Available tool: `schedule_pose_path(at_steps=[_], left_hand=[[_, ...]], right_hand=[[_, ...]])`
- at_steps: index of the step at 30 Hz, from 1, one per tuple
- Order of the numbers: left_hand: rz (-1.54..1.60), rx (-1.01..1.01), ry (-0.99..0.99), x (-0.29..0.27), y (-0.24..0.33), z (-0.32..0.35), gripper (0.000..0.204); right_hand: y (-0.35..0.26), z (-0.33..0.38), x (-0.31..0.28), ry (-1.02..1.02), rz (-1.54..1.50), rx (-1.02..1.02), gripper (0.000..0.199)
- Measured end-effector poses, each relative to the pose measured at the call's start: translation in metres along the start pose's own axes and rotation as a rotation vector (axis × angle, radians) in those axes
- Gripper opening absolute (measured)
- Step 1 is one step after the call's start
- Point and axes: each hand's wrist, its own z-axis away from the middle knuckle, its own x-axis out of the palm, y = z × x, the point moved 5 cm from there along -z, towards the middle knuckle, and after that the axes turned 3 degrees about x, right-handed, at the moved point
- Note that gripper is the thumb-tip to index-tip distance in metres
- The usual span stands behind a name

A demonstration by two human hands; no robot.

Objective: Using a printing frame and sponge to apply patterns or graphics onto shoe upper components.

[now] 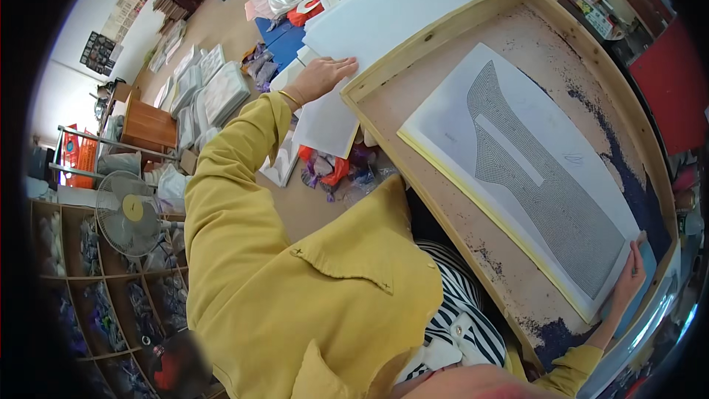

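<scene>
A white patterned sheet (450, 114) with yellow edges lies tilted inside a shallow wooden tray (421, 37). Rows of tiny dark dots fill a long, curved shape on it. At the sheet's near right corner, my right hand (629, 275) has its fingers closed on the edge, beside a light blue flat piece (648, 270). My left hand (325, 77) reaches past the tray's left side, fingers stretched out flat over large white sheets (399, 7). Small dark purple grains (617, 151) are heaped along the tray's right side and near corner.
Stacked plastic-wrapped packs (221, 89) lie on the brown floor to the left. A standing fan (129, 214) is in front of a compartment shelf (103, 278) filled with bags. Colourful plastic bags (332, 170) lie below my left arm. A red panel (672, 89) stands far right.
</scene>
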Motion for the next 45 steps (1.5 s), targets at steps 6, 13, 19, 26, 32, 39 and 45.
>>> schedule_pose_path(at_steps=[6, 13, 19, 26, 32, 39, 45], left_hand=[[0.046, 0.076, -0.016, -0.008, -0.010, -0.002, 0.023], [0.366, -0.147, 0.064, -0.058, -0.068, -0.002, 0.015], [0.386, -0.455, 0.613, -0.160, -0.054, -0.029, 0.017], [0.134, 0.317, 0.487, -0.205, 0.173, -0.063, 0.047], [0.270, 0.338, 0.277, -0.180, 0.210, -0.062, 0.059], [0.526, 0.389, 0.501, -0.190, 0.217, -0.075, 0.064], [0.772, 0.277, 0.293, -0.178, 0.222, -0.073, 0.065]], right_hand=[[0.002, 0.005, -0.001, 0.020, -0.007, 0.020, 0.031], [-0.019, -0.001, 0.004, -0.017, 0.015, -0.002, 0.031], [-0.081, -0.016, 0.039, -0.100, 0.077, -0.142, 0.028], [-0.286, 0.012, 0.148, -0.252, -0.214, -0.659, 0.037], [-0.350, 0.036, 0.186, -0.629, -0.775, -0.186, 0.025], [-0.353, 0.041, 0.186, -0.627, -1.095, -0.214, 0.013], [-0.344, 0.039, 0.188, -0.658, -1.163, -0.207, 0.008]])
